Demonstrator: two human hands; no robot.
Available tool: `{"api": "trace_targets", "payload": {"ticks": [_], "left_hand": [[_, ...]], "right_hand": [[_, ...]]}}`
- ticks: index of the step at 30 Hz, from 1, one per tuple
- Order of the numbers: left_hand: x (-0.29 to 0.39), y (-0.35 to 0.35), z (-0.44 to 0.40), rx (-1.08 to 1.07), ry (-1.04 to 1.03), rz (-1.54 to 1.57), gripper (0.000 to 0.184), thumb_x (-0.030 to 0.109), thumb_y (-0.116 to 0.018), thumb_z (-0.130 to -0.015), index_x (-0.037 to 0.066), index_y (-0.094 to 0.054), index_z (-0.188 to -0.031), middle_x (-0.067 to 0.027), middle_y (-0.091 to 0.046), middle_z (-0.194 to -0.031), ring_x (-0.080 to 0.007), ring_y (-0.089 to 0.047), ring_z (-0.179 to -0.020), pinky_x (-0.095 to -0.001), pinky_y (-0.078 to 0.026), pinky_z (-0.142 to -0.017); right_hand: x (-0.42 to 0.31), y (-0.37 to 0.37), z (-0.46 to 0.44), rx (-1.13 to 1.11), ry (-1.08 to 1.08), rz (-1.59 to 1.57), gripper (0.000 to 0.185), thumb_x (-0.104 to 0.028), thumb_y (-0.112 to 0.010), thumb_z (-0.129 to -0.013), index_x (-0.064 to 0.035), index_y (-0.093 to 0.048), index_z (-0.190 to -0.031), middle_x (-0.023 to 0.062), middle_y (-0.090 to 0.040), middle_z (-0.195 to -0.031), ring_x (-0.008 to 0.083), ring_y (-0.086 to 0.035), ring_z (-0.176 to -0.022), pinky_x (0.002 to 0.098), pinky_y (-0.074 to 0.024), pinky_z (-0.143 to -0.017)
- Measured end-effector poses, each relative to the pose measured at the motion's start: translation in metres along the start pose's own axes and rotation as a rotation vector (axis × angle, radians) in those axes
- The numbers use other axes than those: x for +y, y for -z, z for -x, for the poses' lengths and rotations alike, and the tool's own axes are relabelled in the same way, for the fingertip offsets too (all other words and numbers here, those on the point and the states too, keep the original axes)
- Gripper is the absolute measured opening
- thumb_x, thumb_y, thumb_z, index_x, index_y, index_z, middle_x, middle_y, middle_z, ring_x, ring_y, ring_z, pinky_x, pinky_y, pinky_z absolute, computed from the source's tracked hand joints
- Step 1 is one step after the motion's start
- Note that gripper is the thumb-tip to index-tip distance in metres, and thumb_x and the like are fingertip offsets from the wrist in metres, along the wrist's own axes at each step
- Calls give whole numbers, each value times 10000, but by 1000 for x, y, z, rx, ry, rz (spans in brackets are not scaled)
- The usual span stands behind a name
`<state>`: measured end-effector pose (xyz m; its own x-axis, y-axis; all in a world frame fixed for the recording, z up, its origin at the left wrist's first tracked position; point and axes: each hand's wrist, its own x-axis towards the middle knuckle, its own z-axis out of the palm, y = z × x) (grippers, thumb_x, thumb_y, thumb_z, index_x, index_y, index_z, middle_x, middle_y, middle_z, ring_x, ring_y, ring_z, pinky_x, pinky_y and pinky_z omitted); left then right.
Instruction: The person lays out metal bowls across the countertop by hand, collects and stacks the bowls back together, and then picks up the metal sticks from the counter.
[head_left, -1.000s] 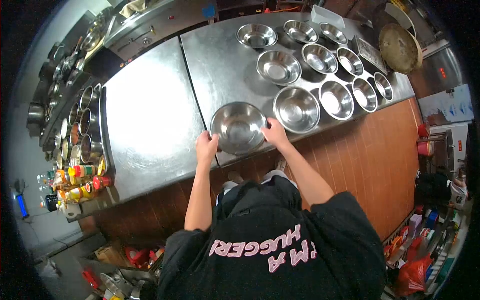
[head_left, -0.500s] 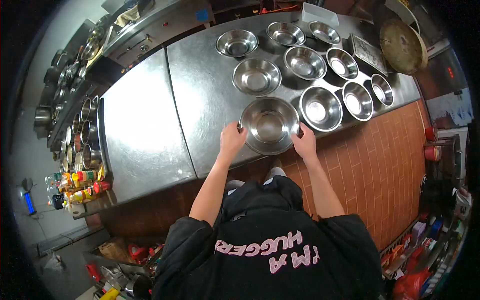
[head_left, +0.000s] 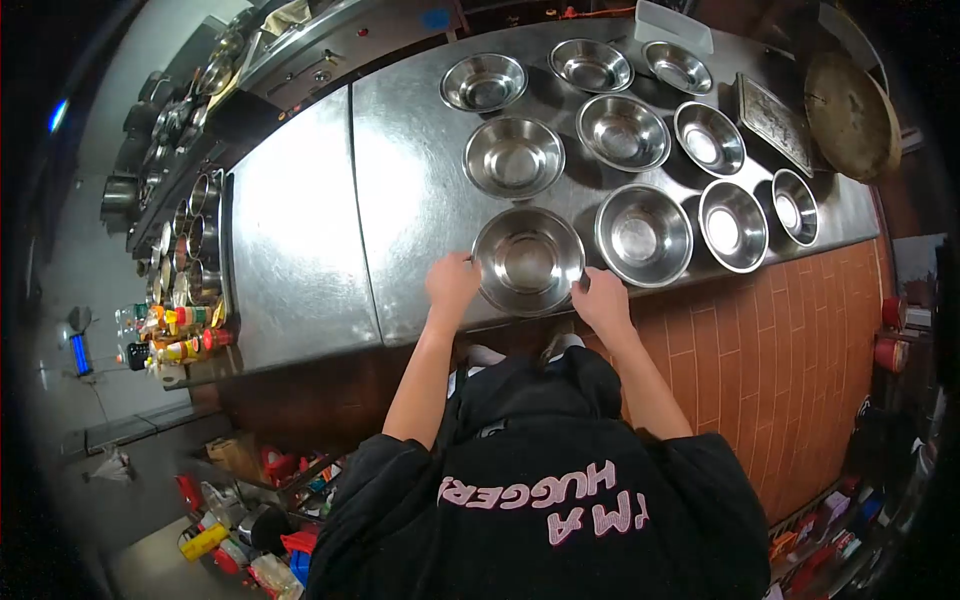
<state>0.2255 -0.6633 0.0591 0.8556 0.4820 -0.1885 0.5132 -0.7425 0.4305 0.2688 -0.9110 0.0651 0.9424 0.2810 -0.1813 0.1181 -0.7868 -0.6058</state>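
A round stainless steel bowl sits level at the table's near edge, in front of my body. My left hand is at its left rim, thumb and fingers closed on the edge. Opposite it, my right hand pinches the lower right rim. The inside of the bowl shows only bare metal with reflections. Just right of it stands another steel bowl, and behind it one more bowl. The undersides of my fingers are hidden.
Several more steel bowls stand in rows on the steel table. At the back right are a metal tray, a large round board and a white plastic container. Bottles and pots line the left end.
The bowl in my hands has come down and looks smaller, now level with the others. My hands stay at its rim. The whole view has shifted slightly with my head.
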Motion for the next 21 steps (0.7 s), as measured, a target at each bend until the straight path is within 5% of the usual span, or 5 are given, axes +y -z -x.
{"api": "trace_targets", "payload": {"ticks": [2, 8, 10, 15, 21], "left_hand": [[-8, -9, -3, -18, -13, 12, 269, 255, -595, -759, 23, -653, -883, -208, -644, -819, -392, -614, -812, -456, -484, -737], [-24, -27, -16, -154, 83, 257, 311, 263, -591, -738, -15, -618, -875, -230, -614, -773, -400, -592, -800, -455, -461, -737], [-25, -21, -13, -129, -19, 252, 318, 246, -579, -718, -36, -603, -864, -250, -602, -779, -404, -585, -802, -459, -449, -728], [-2, 17, -10, -97, -79, 247, 300, 238, -575, -696, -49, -599, -782, -240, -577, -682, -394, -582, -695, -441, -446, -659], [22, 54, -46, -24, -72, 263, 277, 228, -568, -691, -41, -611, -742, -230, -591, -671, -391, -594, -695, -444, -459, -664]], "right_hand": [[-5, 5, 4, -54, -100, -32, 470, -256, -641, -752, 54, -543, -1091, 252, -605, -955, 384, -568, -941, 422, -457, -803], [10, -28, -9, -8, -204, -504, 505, -210, -654, -745, 62, -514, -1146, 246, -606, -1012, 332, -584, -989, 360, -445, -852], [16, -46, -13, 180, -129, -341, 367, -136, -630, -723, 54, -579, -1032, 197, -634, -910, 290, -613, -858, 339, -457, -772], [12, -31, -6, 128, -150, -447, 257, -209, -625, -686, 30, -565, -760, 188, -579, -710, 339, -555, -707, 392, -429, -637], [-18, 10, -55, 134, -102, -463, 227, -158, -629, -685, 30, -604, -810, 125, -598, -668, 184, -538, -587, 325, -427, -573]]}}
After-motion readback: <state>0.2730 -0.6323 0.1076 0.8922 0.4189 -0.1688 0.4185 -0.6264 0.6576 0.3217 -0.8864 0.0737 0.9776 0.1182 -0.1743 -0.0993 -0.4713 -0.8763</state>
